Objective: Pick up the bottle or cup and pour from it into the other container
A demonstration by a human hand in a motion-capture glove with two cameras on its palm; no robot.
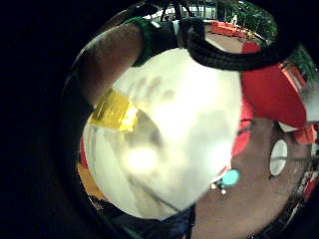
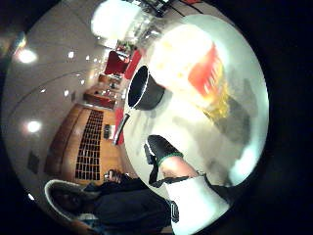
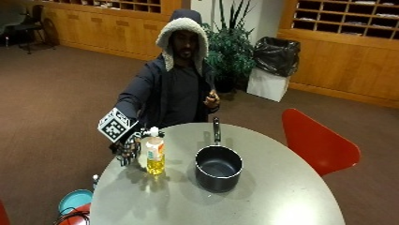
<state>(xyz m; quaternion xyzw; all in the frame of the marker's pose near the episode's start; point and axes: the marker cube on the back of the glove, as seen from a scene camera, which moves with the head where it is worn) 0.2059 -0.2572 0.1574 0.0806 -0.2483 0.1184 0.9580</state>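
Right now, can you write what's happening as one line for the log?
right hand: beside, fingers round clear bottle of yellow liquid | bottle: upright on round grey table | dark saucepan: beside bottle | pour: not started

The person [image 3: 178, 79] wears a dark jacket, a pale fleece-trimmed hood [image 3: 182, 27] and a black, green-edged glove.

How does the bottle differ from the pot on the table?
The bottle is tall, narrow and see-through with yellow liquid inside; the pot is low, wide, dark and looks empty. The bottle wears a white cap, while the pot is open-topped with a long handle. The gloved right hand is at the bottle; nothing touches the pot. Both stand upright on the round table.
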